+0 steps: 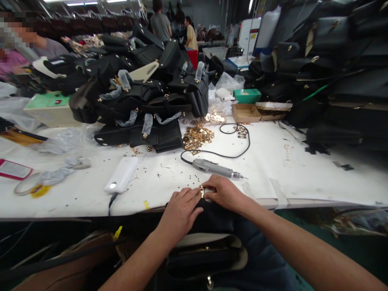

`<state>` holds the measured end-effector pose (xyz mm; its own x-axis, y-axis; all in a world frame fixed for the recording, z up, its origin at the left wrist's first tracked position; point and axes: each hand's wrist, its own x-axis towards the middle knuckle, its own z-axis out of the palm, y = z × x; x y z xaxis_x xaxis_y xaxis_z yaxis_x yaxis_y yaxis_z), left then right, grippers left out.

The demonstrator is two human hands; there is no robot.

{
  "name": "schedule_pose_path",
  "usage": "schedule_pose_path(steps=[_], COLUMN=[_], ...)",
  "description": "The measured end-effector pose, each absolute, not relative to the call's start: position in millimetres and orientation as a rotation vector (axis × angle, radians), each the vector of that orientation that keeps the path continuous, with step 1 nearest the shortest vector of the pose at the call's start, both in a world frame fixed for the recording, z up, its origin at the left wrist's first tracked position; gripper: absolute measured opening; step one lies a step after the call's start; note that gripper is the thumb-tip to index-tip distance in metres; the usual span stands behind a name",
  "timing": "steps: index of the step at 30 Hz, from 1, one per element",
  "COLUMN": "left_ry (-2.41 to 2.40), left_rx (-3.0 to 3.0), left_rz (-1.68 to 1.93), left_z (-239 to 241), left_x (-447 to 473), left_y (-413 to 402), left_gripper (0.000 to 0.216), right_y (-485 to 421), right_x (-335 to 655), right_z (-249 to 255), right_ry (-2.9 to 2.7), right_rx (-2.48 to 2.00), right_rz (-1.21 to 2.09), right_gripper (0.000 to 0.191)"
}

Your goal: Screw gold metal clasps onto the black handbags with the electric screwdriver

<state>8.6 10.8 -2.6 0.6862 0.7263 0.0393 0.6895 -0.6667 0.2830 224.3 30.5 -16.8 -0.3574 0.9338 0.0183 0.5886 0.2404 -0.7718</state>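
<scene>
A black handbag [212, 258] with a pale lining rests on my lap, its upper leather part [212, 216] raised against the table's front edge. My right hand [226, 192] pinches a small gold clasp [202, 191] at that leather's edge between thumb and fingers. My left hand [183, 208] grips the leather just left of the clasp, fingers over the edge and thumb on the near side; fingertips reach the clasp. Just beyond both hands lies a grey electric screwdriver [214, 167], bit pointing right. Small dark screws [194, 178] are scattered beside it.
Gold metal fittings [197, 138] are heaped behind the screwdriver, whose black cord [224, 155] loops over the white table [318, 178]. Black handbags [160, 133] are piled behind. A white box [122, 174] with a cable is at left, a cardboard box [246, 113] at the back. People are beyond.
</scene>
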Motion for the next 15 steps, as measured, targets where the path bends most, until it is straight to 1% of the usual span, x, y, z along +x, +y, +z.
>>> schedule_pose_path(steps=[3, 7, 12, 15], left_ry=[1.113, 1.117, 1.058, 1.014], left_rx=[2.703, 2.792, 2.897, 2.944], left_rz=[0.203, 0.108, 0.197, 0.234], left_z=[-2, -2, -18, -30], left_x=[9, 8, 2, -2], left_y=[12, 16, 31, 38], left_gripper=[0.039, 0.041, 0.039, 0.038], right_y=[31, 33, 38, 35], right_x=[224, 223, 224, 232], right_z=[-20, -22, -12, 4], right_ry=[-2.022, -2.061, -2.210, -2.104], right_rx=[-1.423, -1.450, -1.466, -1.530], right_rz=[0.929, 0.878, 0.832, 0.711], right_gripper=[0.014, 0.019, 0.025, 0.032])
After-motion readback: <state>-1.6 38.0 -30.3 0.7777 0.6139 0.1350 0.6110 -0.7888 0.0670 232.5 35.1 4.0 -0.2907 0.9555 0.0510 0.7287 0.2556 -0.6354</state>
